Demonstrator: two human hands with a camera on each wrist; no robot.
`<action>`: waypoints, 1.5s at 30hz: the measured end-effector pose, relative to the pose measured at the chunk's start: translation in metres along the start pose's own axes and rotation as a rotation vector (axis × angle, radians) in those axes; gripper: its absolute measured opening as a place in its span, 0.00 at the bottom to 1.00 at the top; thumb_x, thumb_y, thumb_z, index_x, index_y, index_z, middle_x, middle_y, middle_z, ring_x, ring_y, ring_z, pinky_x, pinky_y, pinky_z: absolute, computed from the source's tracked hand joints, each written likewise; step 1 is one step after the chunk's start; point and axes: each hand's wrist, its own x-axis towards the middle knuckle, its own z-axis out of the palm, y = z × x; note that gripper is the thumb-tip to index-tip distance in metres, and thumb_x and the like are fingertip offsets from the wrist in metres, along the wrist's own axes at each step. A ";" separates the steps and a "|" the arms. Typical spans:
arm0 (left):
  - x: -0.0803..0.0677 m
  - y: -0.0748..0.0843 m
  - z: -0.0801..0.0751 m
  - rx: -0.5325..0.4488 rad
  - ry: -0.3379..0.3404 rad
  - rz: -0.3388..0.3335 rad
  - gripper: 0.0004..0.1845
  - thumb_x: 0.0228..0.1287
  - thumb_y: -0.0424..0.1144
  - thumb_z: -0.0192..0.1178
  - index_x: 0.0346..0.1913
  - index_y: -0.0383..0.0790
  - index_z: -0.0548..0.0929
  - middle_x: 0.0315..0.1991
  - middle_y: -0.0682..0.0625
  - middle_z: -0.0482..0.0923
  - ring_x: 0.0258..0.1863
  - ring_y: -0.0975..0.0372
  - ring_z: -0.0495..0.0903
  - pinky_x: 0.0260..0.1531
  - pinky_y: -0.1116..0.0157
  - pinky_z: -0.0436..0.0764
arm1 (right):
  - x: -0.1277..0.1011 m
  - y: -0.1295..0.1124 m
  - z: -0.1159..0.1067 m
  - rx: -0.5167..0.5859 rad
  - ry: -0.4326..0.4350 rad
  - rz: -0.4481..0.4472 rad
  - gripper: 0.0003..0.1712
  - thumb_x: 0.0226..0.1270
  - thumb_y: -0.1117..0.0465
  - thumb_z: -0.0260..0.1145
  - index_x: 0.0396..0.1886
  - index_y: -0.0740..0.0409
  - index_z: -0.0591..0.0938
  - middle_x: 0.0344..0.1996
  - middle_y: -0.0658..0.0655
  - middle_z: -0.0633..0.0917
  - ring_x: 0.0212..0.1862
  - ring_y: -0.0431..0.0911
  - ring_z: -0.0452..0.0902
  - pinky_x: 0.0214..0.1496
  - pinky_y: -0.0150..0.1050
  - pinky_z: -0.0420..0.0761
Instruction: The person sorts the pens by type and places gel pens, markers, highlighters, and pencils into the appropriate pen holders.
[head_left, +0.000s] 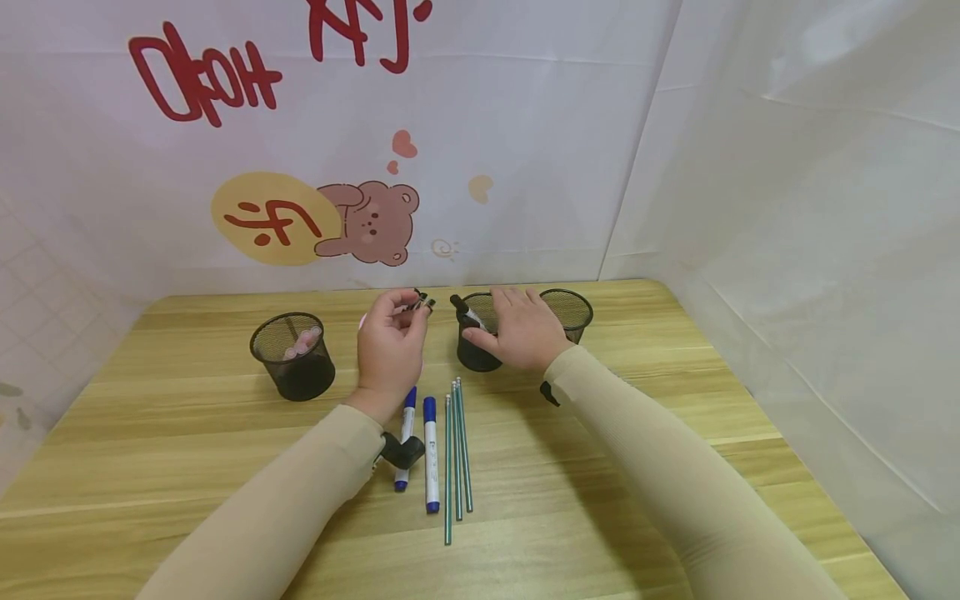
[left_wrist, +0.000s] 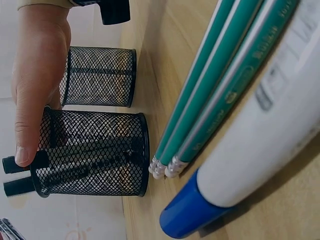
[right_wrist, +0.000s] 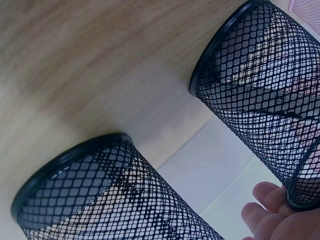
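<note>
My left hand (head_left: 390, 342) is raised above the table and pinches a small dark object (head_left: 422, 302) between thumb and fingertips; it is too small to name. My right hand (head_left: 517, 329) lies with straight fingers over the middle black mesh cup (head_left: 474, 354), its thumb (left_wrist: 30, 100) across the rim. That cup (left_wrist: 95, 152) holds black markers (left_wrist: 22, 175) whose caps stick out past the rim. Below my left hand lie two white markers with blue caps (head_left: 431, 454) and three green pencils (head_left: 457, 450). The pencils' (left_wrist: 215, 100) eraser ends point at the cup.
A second mesh cup (head_left: 570, 310) stands just right of the middle one, behind my right hand. A third mesh cup (head_left: 294, 357) with pink items stands at the left. White sheeting walls the table's (head_left: 187, 467) back and right sides.
</note>
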 end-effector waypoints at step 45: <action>-0.022 -0.001 -0.052 0.177 -0.327 0.161 0.15 0.72 0.37 0.67 0.57 0.35 0.83 0.57 0.42 0.82 0.56 0.49 0.85 0.60 0.48 0.85 | 0.001 0.002 0.003 0.016 0.013 -0.011 0.59 0.74 0.20 0.44 0.83 0.64 0.59 0.80 0.62 0.68 0.82 0.56 0.60 0.87 0.58 0.52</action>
